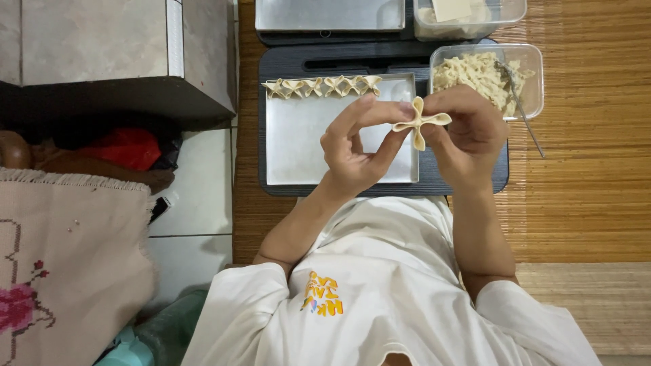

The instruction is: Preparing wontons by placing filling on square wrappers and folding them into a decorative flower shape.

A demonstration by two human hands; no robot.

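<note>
Folded dumpling (418,123) sat between both hands, above metal tray (339,146). Left hand (356,142) pinched it from 9 o'clock, right hand (468,132) from 3 o'clock; both closed on wrapper. Finished row (322,86) lay at 11 o'clock, nearer left hand.

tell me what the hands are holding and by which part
A folded dumpling, pinched between both hands: left hand at its left wing, right hand at its right side.
</note>
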